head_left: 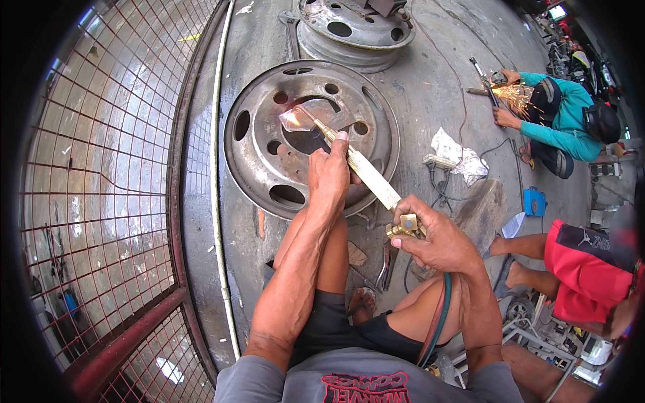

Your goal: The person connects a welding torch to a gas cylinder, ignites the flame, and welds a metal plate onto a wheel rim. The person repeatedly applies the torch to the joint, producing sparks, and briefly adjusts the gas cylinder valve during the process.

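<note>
A brass gas torch (371, 176) slants across the middle, its tip pointing up and left with a lit flame (298, 120). My left hand (328, 176) is closed around the front part of the torch. My right hand (445, 238) grips the rear end, thumb and fingers around the brass valve knobs (407, 225). A red and a green hose (444, 310) hang from beneath my right wrist. Under the flame lies a round steel wheel rim (259, 176) with several holes, flat on the floor. The flame plays over the rim's centre opening.
A second wheel rim (349, 50) lies behind, beside a wrench (291, 35). To the left stand a red mesh fence (107, 181) and a white pipe (216, 168). At right a person in teal (573, 117) grinds metal, throwing sparks (516, 99). Someone in red shorts (576, 272) sits nearby.
</note>
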A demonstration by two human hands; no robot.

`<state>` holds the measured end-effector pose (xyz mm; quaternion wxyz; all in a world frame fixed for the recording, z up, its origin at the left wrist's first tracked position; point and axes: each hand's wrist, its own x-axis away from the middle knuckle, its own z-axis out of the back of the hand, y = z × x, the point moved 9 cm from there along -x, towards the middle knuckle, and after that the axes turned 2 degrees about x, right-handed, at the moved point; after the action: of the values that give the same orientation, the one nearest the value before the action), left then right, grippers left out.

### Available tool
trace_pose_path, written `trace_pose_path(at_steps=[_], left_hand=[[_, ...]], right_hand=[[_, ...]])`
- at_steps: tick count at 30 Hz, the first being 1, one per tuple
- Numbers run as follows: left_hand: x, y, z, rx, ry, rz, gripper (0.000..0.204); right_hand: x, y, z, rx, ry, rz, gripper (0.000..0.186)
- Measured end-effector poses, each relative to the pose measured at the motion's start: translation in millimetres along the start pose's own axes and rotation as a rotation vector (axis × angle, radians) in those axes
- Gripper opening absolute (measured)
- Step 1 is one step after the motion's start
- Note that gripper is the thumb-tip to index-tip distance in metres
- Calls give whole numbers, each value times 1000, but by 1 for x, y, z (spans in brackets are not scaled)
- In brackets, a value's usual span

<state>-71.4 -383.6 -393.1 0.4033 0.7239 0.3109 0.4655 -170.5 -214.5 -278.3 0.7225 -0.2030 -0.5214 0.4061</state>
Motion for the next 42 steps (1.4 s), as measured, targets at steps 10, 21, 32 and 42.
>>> trace_pose_path(at_steps=[10, 21, 32, 42], left_hand=[[1, 3, 0, -87, 18, 11, 62], [1, 1, 1, -76, 23, 4, 63], [0, 1, 0, -38, 11, 13, 53], [3, 4, 0, -21, 10, 15, 48]], right_hand=[[0, 0, 1, 41, -1, 4, 29], [1, 0, 1, 45, -7, -38, 29], [-2, 0, 2, 60, 2, 17, 32], [0, -3, 3, 88, 10, -25, 39]])
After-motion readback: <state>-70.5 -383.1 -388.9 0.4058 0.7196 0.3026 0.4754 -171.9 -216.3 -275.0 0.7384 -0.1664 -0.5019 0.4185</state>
